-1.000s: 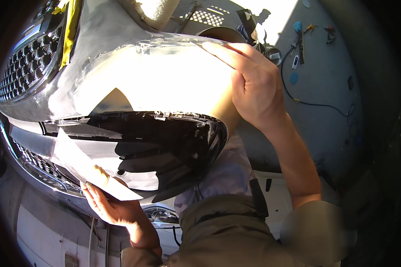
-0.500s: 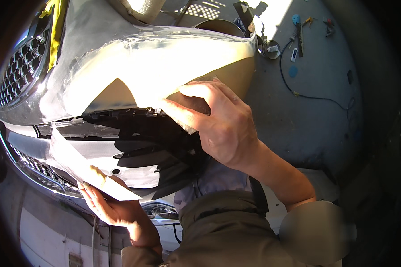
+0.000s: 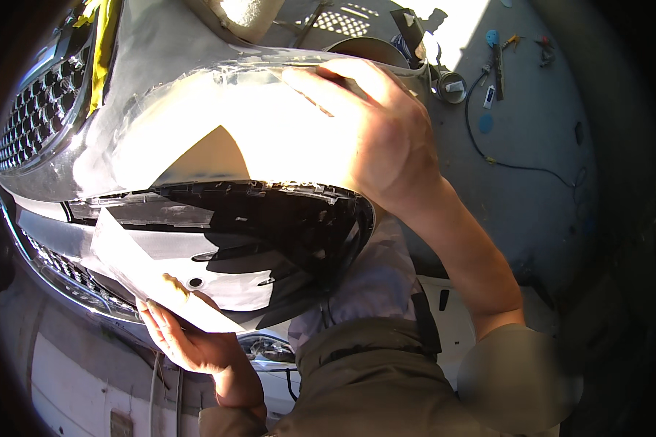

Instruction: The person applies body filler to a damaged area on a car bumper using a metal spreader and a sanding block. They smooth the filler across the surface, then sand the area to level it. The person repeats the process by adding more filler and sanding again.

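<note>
A grey car bumper point(image 3: 142, 47) fills the upper left, with a broad beige filler coat point(image 3: 211, 156) glaring in sunlight. My right hand point(image 3: 390, 138) lies over the coat's right part near the upper edge, closed in a pinch. Between its fingers a thin flat scraper point(image 3: 317, 104) shows only as a narrow dark edge; the rest is hidden. Lower left, my left hand point(image 3: 186, 346) grips a white flat board point(image 3: 135, 262) by its lower edge. The board slants in front of the dark opening under the bumper.
A honeycomb grille point(image 3: 40, 109) and yellow tape point(image 3: 103, 62) are at the far left. On the grey floor to the right are a round tin point(image 3: 450, 87), a black hose point(image 3: 532, 169) and small tools. A whitish rounded object point(image 3: 248, 14) stands above the bumper.
My right hand has moved up from the coat's lower edge to near its upper edge, taking the scraper along. The left hand and board keep about the same place against the car.
</note>
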Demonstrator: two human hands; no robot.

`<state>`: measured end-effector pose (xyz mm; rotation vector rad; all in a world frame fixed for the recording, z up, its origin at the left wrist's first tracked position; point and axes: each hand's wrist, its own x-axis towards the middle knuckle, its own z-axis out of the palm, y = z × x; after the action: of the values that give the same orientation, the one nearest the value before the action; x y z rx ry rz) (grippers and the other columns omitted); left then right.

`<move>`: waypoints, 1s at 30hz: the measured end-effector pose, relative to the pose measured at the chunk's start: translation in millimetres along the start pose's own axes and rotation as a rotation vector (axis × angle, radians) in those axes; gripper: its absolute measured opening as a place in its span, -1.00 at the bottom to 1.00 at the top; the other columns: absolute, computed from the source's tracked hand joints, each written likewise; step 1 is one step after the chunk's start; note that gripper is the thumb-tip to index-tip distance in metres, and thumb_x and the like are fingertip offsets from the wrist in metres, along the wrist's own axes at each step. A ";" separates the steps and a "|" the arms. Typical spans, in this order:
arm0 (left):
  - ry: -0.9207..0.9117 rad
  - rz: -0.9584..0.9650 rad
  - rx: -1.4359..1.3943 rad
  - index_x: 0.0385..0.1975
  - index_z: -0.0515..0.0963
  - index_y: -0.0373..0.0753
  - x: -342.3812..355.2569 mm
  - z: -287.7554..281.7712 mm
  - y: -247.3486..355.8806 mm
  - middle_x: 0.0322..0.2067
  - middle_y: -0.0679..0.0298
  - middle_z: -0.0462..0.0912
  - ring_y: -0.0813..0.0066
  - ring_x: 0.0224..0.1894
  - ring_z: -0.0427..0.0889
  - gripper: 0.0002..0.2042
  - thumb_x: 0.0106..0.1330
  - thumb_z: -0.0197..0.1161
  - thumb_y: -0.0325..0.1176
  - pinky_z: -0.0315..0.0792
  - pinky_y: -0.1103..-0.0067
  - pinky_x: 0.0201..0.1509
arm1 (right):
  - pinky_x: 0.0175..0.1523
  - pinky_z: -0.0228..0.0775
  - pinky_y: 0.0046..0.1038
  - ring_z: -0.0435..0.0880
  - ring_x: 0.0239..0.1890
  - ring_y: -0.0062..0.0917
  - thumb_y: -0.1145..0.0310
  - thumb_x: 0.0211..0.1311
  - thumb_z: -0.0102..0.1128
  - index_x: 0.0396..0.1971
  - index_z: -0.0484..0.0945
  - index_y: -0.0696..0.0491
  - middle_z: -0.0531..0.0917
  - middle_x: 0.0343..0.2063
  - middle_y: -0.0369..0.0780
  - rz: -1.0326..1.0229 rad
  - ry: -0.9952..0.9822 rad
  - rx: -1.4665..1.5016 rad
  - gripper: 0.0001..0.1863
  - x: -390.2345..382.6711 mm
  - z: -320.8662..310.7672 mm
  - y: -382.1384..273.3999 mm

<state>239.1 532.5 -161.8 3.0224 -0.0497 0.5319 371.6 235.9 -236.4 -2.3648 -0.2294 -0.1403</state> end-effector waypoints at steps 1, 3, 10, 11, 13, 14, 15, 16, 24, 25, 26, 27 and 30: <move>-0.012 -0.009 0.008 0.13 0.57 -0.53 -0.8 -0.8 0.1 0.10 -0.07 0.79 -0.01 0.22 0.74 -0.66 0.40 0.37 -0.56 0.53 0.19 0.42 | 0.13 0.64 -0.23 0.75 -0.02 -0.19 0.43 0.31 0.28 0.11 0.78 -0.07 0.73 -0.07 -0.09 -0.014 0.029 0.008 -0.62 1.4 5.6 -2.1; -0.020 -0.020 -0.011 0.13 0.56 -0.54 -2.5 -1.9 1.0 0.10 -0.06 0.79 0.00 0.22 0.74 -0.66 0.41 0.36 -0.57 0.53 0.19 0.42 | 0.06 0.69 -0.30 0.78 -0.06 -0.24 0.38 0.28 0.38 0.06 0.81 -0.05 0.74 -0.07 -0.14 -0.016 0.057 0.001 -0.66 1.8 10.3 -8.7; -0.039 0.074 -0.024 0.15 0.58 -0.56 -4.6 -4.0 -0.5 0.12 -0.08 0.75 -0.10 0.24 0.71 -0.56 0.28 0.50 -0.58 0.63 0.16 0.33 | 0.00 0.69 -0.40 0.75 -0.08 -0.37 0.55 0.13 0.39 0.02 0.83 -0.19 0.70 -0.10 -0.24 -0.001 -0.121 -0.017 -0.55 -36.2 -11.7 -49.8; -0.012 0.087 -0.038 0.15 0.58 -0.56 -5.3 -3.6 -0.3 0.11 -0.10 0.75 -0.10 0.23 0.71 -0.55 0.27 0.50 -0.58 0.63 0.16 0.33 | -0.02 0.70 -0.40 0.75 -0.10 -0.37 0.56 0.12 0.39 0.01 0.83 -0.18 0.69 -0.12 -0.24 0.003 -0.133 0.013 -0.55 -40.6 -17.0 -54.0; 0.010 0.067 -0.128 0.16 0.57 -0.56 -6.7 -1.7 1.9 0.10 -0.15 0.74 -0.11 0.22 0.72 -0.52 0.25 0.52 -0.59 0.63 0.15 0.33 | -0.08 0.71 -0.39 0.75 -0.13 -0.37 0.60 0.10 0.38 -0.01 0.82 -0.16 0.67 -0.15 -0.24 0.013 -0.156 0.075 -0.55 -47.1 -28.4 -60.5; 0.012 0.059 -0.102 0.14 0.56 -0.57 -7.4 -1.6 5.2 0.08 -0.17 0.75 -0.08 0.20 0.73 -0.57 0.29 0.48 -0.60 0.60 0.14 0.36 | -0.09 0.71 -0.39 0.76 -0.13 -0.37 0.62 0.10 0.38 -0.01 0.82 -0.16 0.67 -0.15 -0.23 0.020 -0.177 0.084 -0.54 -48.5 -35.0 -61.3; 0.012 -0.069 -0.239 0.13 0.55 -0.56 -7.9 -1.5 10.5 0.09 -0.18 0.74 -0.05 0.18 0.75 -0.58 0.30 0.47 -0.61 0.61 0.15 0.34 | -0.11 0.71 -0.39 0.76 -0.14 -0.36 0.64 0.09 0.37 -0.01 0.82 -0.16 0.66 -0.15 -0.23 0.027 -0.198 0.094 -0.53 -49.0 -42.5 -60.7; 0.031 -0.241 -0.481 0.13 0.54 -0.56 -7.4 -2.7 17.2 0.10 -0.20 0.73 -0.02 0.16 0.76 -0.59 0.32 0.45 -0.62 0.62 0.16 0.33 | -0.12 0.70 -0.37 0.77 -0.14 -0.34 0.67 0.09 0.35 -0.01 0.82 -0.11 0.68 -0.13 -0.21 0.029 -0.237 0.092 -0.52 -48.6 -50.7 -58.0; -0.433 -1.386 -1.630 0.35 0.39 -0.41 24.6 -24.9 113.8 0.01 0.09 0.70 0.46 -0.03 0.73 -0.60 0.72 -0.04 -0.26 0.65 0.51 0.07 | 0.37 0.55 0.02 0.70 0.14 -0.42 0.42 0.36 0.41 0.17 0.73 -0.30 0.65 0.07 -0.26 -0.204 -0.083 0.352 -0.57 -72.0 -125.1 -73.8; -0.642 -1.322 -1.733 0.36 0.38 -0.40 29.9 -24.8 121.4 0.03 0.11 0.71 0.47 -0.02 0.74 -0.60 0.72 -0.04 -0.26 0.66 0.50 0.09 | 0.47 0.48 0.10 0.66 0.21 -0.45 0.36 0.40 0.42 0.20 0.71 -0.39 0.62 0.09 -0.30 -0.313 -0.139 0.346 -0.57 -77.7 -132.4 -81.7; -0.723 -1.251 -1.864 0.37 0.38 -0.38 32.4 -22.0 131.3 0.06 0.12 0.71 0.46 0.02 0.75 -0.61 0.72 -0.03 -0.27 0.66 0.50 0.13 | 0.49 0.46 0.10 0.65 0.22 -0.47 0.32 0.42 0.40 0.21 0.72 -0.41 0.61 0.10 -0.33 -0.373 -0.166 0.344 -0.58 -82.1 -134.1 -84.0; -0.742 -1.249 -1.901 0.38 0.36 -0.38 34.1 -22.1 139.3 0.08 0.10 0.71 0.47 0.04 0.75 -0.62 0.72 -0.03 -0.30 0.66 0.51 0.16 | 0.51 0.44 0.09 0.63 0.24 -0.50 0.29 0.44 0.38 0.22 0.72 -0.43 0.60 0.11 -0.36 -0.441 -0.201 0.339 -0.59 -86.3 -135.6 -84.3; -0.721 -1.111 -1.980 0.39 0.34 -0.41 37.4 -20.3 150.5 0.10 0.07 0.71 0.46 0.08 0.74 -0.61 0.72 -0.02 -0.33 0.63 0.51 0.20 | 0.54 0.38 0.13 0.60 0.27 -0.48 0.25 0.39 0.39 0.18 0.76 -0.36 0.62 0.11 -0.34 -0.394 -0.161 0.184 -0.61 -95.5 -146.4 -63.2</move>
<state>260.6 383.3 -120.1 0.8288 0.5839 -0.5077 260.2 167.0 -104.6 -2.1246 -0.7538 -0.1105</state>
